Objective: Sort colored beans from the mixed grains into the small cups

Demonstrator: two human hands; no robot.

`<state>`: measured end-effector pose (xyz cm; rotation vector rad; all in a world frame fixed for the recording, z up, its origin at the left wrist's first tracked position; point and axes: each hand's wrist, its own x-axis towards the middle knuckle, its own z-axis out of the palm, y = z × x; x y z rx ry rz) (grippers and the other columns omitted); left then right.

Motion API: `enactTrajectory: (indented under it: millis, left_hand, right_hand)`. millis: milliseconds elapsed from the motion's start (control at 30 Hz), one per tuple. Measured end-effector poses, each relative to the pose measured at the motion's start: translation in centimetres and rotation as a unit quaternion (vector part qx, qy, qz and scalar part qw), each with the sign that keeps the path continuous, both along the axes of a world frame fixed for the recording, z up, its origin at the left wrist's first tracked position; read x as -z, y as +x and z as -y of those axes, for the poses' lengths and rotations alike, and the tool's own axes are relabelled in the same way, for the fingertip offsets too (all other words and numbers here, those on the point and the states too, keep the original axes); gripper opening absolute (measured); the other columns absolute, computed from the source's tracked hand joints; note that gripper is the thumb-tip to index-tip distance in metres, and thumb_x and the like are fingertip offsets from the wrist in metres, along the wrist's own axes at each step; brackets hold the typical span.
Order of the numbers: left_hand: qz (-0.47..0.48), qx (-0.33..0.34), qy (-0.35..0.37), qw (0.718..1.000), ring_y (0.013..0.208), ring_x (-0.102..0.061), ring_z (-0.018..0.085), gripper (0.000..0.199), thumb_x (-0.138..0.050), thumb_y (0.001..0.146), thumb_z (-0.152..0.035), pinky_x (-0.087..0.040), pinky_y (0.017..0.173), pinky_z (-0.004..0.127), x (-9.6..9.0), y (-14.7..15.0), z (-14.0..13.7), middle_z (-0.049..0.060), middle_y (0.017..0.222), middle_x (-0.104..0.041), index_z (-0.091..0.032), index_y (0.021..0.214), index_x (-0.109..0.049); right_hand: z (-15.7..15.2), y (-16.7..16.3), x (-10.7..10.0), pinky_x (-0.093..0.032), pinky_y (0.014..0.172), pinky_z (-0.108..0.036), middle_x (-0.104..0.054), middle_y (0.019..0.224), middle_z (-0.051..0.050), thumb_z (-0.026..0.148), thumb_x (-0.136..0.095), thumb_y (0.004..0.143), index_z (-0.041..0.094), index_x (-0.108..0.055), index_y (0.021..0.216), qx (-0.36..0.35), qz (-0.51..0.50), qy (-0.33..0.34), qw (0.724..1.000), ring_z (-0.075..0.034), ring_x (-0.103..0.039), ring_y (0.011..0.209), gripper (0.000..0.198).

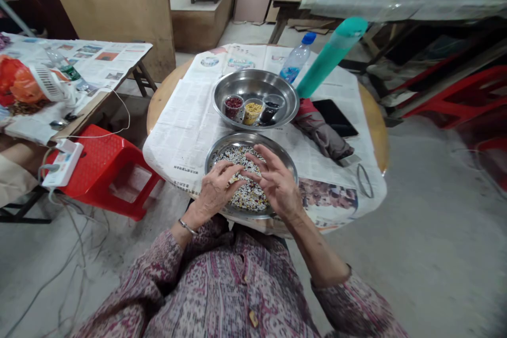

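A steel bowl (211, 152) near the table's front edge holds a mix of white, yellow and dark grains or beans (249, 198). My left hand (217, 186) is over its left side, thumb apart from the bent fingers, nothing visible between them. Across from it, my right hand (277, 182) hovers over the right side with fingers spread, its fingertips close to my left hand. Behind stands a second steel bowl (255, 82) with three clear cups: dark red beans (233, 103), yellow grains (252, 111) and black beans (270, 112).
Newspaper (174, 132) covers the round table. Behind the bowls are a water bottle (297, 58) and a tall green bottle (330, 58). A dark phone or tablet (336, 118) and folded cloth (322, 134) lie right. A red stool (106, 169) with a power strip (63, 163) stands left.
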<state>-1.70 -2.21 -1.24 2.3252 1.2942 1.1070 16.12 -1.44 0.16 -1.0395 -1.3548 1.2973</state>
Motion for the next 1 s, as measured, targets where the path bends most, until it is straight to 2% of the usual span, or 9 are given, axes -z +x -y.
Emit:
enactTrajectory:
  millis: [100, 200, 300, 367, 433, 533, 700, 833, 1000]
  left_hand:
    - [-0.010, 0.000, 0.009, 1.000, 0.112, -0.061, 0.019, 0.024, -0.058, 0.098, -0.035, -0.053, 0.101, 0.037, -0.2, 0.4, 0.0, 0.007, 0.113, -0.064, -0.021, 0.117, -0.064]
    - [-0.024, 0.021, 0.008, 0.999, 0.101, -0.063, 0.017, 0.018, -0.053, 0.101, -0.030, -0.054, 0.094, 0.035, -0.2, 0.7, 0.0, 0.005, 0.104, -0.067, -0.020, 0.108, -0.066]
    - [-0.015, 0.009, 0.007, 1.000, 0.094, -0.064, 0.017, 0.018, -0.050, 0.102, -0.025, -0.055, 0.088, 0.033, 0.2, 0.6, 0.2, 0.005, 0.097, -0.068, -0.019, 0.100, -0.066]
    - [-0.011, -0.007, 0.000, 1.000, 0.093, -0.064, 0.017, 0.017, -0.050, 0.101, -0.023, -0.055, 0.086, 0.033, 0.6, 0.5, 0.5, 0.005, 0.095, -0.069, -0.019, 0.096, -0.066]
    - [-0.022, -0.013, -0.010, 1.000, 0.091, -0.064, 0.018, 0.016, -0.052, 0.100, -0.023, -0.054, 0.085, 0.033, 0.9, 0.5, 0.7, 0.005, 0.093, -0.069, -0.020, 0.094, -0.066]
    - [-0.050, -0.015, -0.017, 0.999, 0.088, -0.064, 0.018, 0.015, -0.053, 0.100, -0.024, -0.053, 0.082, 0.033, 1.1, 0.4, 0.8, 0.004, 0.093, -0.070, -0.020, 0.095, -0.066]
    - [-0.067, -0.015, -0.021, 0.997, 0.087, -0.062, 0.019, 0.015, -0.052, 0.100, -0.024, -0.051, 0.079, 0.033, 1.1, 0.4, 0.7, 0.003, 0.091, -0.069, -0.020, 0.095, -0.066]
    - [-0.063, -0.013, -0.010, 0.998, 0.084, -0.061, 0.018, 0.016, -0.052, 0.100, -0.024, -0.050, 0.078, 0.033, 1.3, 0.4, 0.6, 0.003, 0.089, -0.069, -0.020, 0.092, -0.065]
    - [-0.074, -0.006, -0.004, 0.997, 0.080, -0.060, 0.018, 0.016, -0.050, 0.100, -0.023, -0.049, 0.073, 0.033, 1.6, 0.3, 0.6, 0.003, 0.088, -0.069, -0.020, 0.093, -0.064]
  right_hand:
    - [0.3, -0.5, -0.2, -0.059, 0.090, -0.043, -0.039, 0.158, -0.008, 0.026, -0.044, 0.084, 0.030, -0.041, 0.147, 0.001, -0.027, -0.006, 1.000, -0.028, -0.045, 0.140, 0.063]
    - [0.5, -0.9, -0.3, -0.058, 0.085, -0.039, -0.056, 0.143, -0.010, 0.033, -0.050, 0.088, 0.029, -0.049, 0.140, 0.006, -0.003, -0.001, 1.000, -0.025, -0.059, 0.124, 0.051]
    - [0.1, -0.8, -0.5, -0.054, 0.072, -0.032, -0.071, 0.097, -0.005, 0.047, -0.059, 0.088, 0.023, -0.066, 0.105, 0.088, 0.055, 0.009, 0.995, -0.019, -0.066, 0.085, 0.030]
    - [-0.6, -0.4, -0.7, -0.045, 0.058, -0.026, -0.058, 0.063, 0.002, 0.055, -0.062, 0.086, 0.021, -0.060, 0.070, 0.156, 0.093, 0.014, 0.983, -0.013, -0.053, 0.060, 0.038]
    - [-1.6, 0.0, -1.0, -0.033, 0.049, -0.025, -0.041, 0.049, 0.005, 0.060, -0.060, 0.087, 0.022, -0.044, 0.054, 0.183, 0.113, 0.014, 0.977, -0.010, -0.037, 0.049, 0.053]
    - [-4.1, 0.5, -1.5, -0.028, 0.047, -0.026, -0.037, 0.048, 0.006, 0.063, -0.053, 0.090, 0.022, -0.043, 0.055, 0.182, 0.121, 0.032, 0.975, -0.010, -0.033, 0.047, 0.054]
    - [-10.3, 1.1, -3.2, -0.042, 0.061, -0.028, -0.062, 0.067, 0.001, 0.046, -0.059, 0.087, 0.020, -0.064, 0.075, 0.205, 0.223, 0.118, 0.946, -0.013, -0.053, 0.062, 0.029]
    - [-15.7, 1.5, -4.3, -0.049, 0.077, -0.038, -0.073, 0.087, -0.007, 0.032, -0.061, 0.084, 0.020, -0.074, 0.088, 0.208, 0.384, 0.132, 0.890, -0.022, -0.065, 0.081, 0.018]
    - [-20.0, 1.2, -3.9, -0.049, 0.080, -0.044, -0.074, 0.086, -0.010, 0.028, -0.067, 0.080, 0.023, -0.078, 0.088, 0.171, 0.526, 0.135, 0.822, -0.028, -0.066, 0.090, 0.015]
